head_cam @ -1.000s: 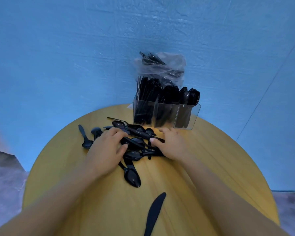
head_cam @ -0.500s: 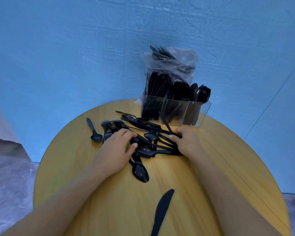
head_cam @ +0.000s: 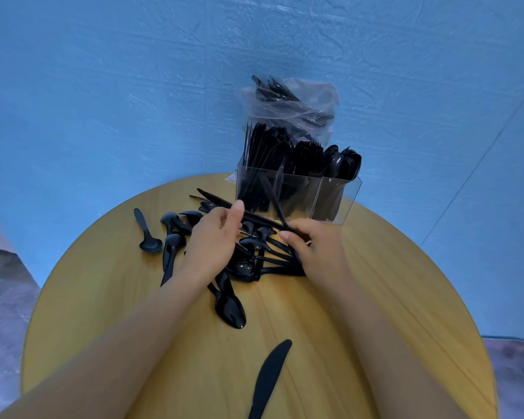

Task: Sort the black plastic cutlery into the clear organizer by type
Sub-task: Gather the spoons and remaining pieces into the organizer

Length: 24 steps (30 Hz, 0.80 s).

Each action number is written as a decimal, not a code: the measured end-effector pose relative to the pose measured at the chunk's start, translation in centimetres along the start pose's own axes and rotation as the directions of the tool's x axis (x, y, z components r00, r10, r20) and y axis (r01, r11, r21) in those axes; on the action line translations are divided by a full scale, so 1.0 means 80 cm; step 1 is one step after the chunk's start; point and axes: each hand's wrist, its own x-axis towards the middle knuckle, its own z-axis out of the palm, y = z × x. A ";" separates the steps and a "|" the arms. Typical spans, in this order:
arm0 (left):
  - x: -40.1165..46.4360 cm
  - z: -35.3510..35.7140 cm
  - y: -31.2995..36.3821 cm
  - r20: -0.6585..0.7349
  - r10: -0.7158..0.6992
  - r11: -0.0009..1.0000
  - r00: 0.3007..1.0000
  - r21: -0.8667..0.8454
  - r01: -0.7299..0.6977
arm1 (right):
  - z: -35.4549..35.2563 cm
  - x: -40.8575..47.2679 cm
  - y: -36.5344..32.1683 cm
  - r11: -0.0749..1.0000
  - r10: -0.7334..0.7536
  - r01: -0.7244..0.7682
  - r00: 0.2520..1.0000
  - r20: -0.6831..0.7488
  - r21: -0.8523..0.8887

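On the round yellow wood-grain table (head_cam: 375, 297), a loose heap of glossy black plastic cutlery (head_cam: 254, 252) lies before the clear, square-walled three-compartment organizer (head_cam: 339, 201). The right hand (head_cam: 315, 249) pinches a slim black plastic knife (head_cam: 274, 201), its long axis tilted up and away toward the organizer's left compartment. The left hand (head_cam: 215, 240) hovers over the heap, fingers loosely curled, grasping nothing visible.

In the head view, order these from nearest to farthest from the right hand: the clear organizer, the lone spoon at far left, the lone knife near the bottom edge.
1. Clear plastic organizer, just behind the right hand.
2. Lone black plastic knife, toward the person.
3. Lone black plastic spoon, far left.
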 end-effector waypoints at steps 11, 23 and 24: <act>0.002 -0.013 -0.017 -0.027 0.019 0.984 0.999 0.179 -0.014 | -0.003 0.000 0.008 0.988 0.108 -0.116 0.991 -0.080 -0.103; -0.027 -0.009 -0.012 0.340 0.135 0.819 0.931 0.491 -0.298 | -0.012 0.000 0.019 0.948 0.301 -0.317 0.926 -0.227 -0.034; -0.029 -0.010 -0.010 0.357 0.142 0.801 0.923 0.507 -0.319 | -0.013 0.000 0.018 0.954 0.285 -0.299 0.931 -0.229 -0.029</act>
